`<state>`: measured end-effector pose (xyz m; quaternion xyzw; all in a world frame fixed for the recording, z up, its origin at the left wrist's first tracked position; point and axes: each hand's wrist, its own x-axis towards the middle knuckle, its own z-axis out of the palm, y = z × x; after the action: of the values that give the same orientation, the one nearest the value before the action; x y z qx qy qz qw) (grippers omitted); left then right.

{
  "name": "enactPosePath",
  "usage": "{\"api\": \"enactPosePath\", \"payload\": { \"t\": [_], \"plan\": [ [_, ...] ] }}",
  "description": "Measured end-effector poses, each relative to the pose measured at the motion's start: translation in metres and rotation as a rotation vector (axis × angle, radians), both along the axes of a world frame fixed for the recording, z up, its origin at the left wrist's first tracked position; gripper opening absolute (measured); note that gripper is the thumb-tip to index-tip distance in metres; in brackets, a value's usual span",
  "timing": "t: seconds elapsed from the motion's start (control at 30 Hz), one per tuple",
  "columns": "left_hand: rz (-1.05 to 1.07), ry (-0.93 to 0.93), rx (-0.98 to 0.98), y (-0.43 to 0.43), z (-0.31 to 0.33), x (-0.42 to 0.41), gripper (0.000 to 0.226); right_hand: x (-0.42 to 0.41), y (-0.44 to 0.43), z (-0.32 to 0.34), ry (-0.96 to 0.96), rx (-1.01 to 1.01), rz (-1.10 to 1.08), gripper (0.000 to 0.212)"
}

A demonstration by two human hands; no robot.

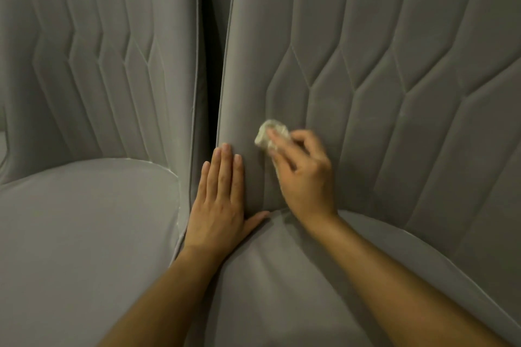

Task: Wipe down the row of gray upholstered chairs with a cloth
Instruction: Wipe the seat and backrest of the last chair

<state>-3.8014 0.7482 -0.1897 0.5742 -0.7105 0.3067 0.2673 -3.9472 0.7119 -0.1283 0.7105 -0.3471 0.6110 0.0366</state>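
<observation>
Two gray upholstered chairs stand side by side. The right chair (394, 93) has a quilted backrest and its seat runs down to the bottom of the view. My right hand (303, 177) grips a small bunched pale cloth (269, 135) and holds it against the lower left of that backrest. Just left of it, my left hand (221, 200) lies flat with straight fingers on the backrest's left edge, thumb at the crease where backrest meets seat. The left chair (84, 220) shows its seat and ribbed backrest, untouched by either hand.
A narrow dark gap (210, 65) runs between the two backrests, just above my left fingertips. The upholstery fills the whole view; no floor or other furniture shows.
</observation>
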Motion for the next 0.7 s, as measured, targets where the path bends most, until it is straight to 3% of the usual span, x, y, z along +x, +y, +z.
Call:
{"api": "enactPosePath", "payload": {
  "t": [0.2, 0.33, 0.47, 0.57, 0.7],
  "plan": [
    [-0.018, 0.055, 0.008, -0.016, 0.037, 0.002, 0.096, -0.005, -0.042, 0.093, 0.021, -0.158, -0.174, 0.031],
    [-0.024, 0.053, 0.063, -0.022, 0.047, 0.002, 0.107, 0.01, -0.037, 0.045, 0.027, -0.114, -0.274, 0.03],
    [0.005, 0.042, 0.078, -0.018, 0.046, 0.002, 0.112, 0.005, -0.024, 0.02, 0.01, -0.062, -0.205, 0.03],
    [0.008, 0.035, 0.093, -0.02, 0.055, 0.001, 0.119, 0.001, -0.021, 0.048, 0.029, -0.1, -0.152, 0.032],
    [0.048, 0.11, 0.149, -0.032, 0.101, -0.012, 0.128, 0.003, -0.042, 0.125, -0.007, -0.188, -0.257, 0.031]
  ]
}}
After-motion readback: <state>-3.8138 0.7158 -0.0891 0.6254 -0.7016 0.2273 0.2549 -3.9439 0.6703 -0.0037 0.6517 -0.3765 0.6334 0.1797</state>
